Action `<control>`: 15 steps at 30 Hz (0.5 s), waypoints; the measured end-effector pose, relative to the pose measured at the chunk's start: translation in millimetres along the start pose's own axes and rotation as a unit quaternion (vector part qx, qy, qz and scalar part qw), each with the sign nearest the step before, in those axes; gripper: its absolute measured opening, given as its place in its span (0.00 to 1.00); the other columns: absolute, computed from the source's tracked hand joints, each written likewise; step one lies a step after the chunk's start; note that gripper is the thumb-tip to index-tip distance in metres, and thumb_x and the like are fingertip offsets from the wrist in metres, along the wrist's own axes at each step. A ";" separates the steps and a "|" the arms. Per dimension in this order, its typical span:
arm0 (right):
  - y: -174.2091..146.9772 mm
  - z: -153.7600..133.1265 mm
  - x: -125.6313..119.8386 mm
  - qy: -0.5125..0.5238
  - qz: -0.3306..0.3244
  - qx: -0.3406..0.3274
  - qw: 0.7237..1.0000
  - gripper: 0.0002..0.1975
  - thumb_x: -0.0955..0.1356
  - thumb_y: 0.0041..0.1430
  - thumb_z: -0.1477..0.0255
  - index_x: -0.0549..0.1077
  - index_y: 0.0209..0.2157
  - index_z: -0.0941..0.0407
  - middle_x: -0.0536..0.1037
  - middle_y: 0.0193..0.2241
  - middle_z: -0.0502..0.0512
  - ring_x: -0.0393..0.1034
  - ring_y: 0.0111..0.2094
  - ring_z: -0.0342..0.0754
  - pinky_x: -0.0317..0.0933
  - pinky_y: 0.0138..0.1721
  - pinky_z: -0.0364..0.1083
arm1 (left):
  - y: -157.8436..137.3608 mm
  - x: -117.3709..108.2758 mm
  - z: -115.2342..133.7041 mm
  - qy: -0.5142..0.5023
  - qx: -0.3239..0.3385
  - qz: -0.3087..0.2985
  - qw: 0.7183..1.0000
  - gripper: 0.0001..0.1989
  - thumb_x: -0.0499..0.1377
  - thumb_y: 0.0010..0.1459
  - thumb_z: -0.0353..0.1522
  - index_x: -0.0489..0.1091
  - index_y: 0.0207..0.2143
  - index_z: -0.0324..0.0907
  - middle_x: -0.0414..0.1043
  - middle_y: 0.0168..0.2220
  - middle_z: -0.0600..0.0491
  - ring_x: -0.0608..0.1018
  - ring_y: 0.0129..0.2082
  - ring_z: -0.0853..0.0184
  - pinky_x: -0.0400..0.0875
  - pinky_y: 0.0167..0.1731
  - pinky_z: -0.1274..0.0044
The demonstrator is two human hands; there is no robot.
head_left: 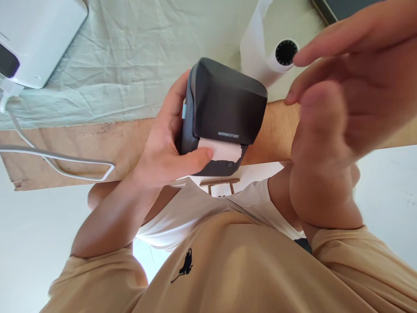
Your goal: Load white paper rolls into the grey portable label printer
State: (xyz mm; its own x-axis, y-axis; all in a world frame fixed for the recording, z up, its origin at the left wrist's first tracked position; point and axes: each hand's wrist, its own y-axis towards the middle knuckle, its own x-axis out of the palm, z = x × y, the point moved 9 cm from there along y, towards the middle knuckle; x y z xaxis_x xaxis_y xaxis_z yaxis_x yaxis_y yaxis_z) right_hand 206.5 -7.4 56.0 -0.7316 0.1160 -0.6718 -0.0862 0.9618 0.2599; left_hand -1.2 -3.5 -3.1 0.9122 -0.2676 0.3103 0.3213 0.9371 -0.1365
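A dark grey label printer (231, 102) marked NIIMBOT is held near the table's front edge. My left hand (169, 139) is wrapped round its left side, thumb across the front. Under that thumb, a strip of white label paper (224, 150) with a ragged torn end sticks out of the slot, above a power button. My right hand (339, 87) hangs in the air to the right, fingers apart, somewhat blurred, with nothing visible in it. Its fingertips overlap the view near a white paper roll (272, 67) with a black core; whether they touch it I cannot tell.
A white device (48, 39) stands at the far left, a white cable (65, 154) trailing from it over the wooden edge (107, 130). Wrinkled pale green cloth (130, 56) covers the table. A dark flat object (342, 8) lies at the top right.
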 end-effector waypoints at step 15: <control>3.7 -31.4 22.9 -0.024 -0.056 -0.132 0.989 0.26 0.69 0.78 0.52 0.75 0.65 0.54 0.76 0.63 0.60 0.73 0.67 0.51 0.80 0.57 0.49 | 5.5 6.2 -2.8 -0.052 -0.030 0.032 0.998 0.34 0.90 0.45 0.47 0.79 0.46 0.44 0.79 0.35 0.59 0.81 0.35 0.69 0.75 0.33 0.74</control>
State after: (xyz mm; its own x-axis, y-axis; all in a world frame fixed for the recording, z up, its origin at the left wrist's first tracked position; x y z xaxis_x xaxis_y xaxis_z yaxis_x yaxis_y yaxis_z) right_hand 168.2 -9.0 63.4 -0.6754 0.0298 -0.7368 -0.3428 0.8719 0.3496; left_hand 7.0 -0.6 -4.5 0.9010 -0.1798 0.3948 0.2806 0.9356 -0.2144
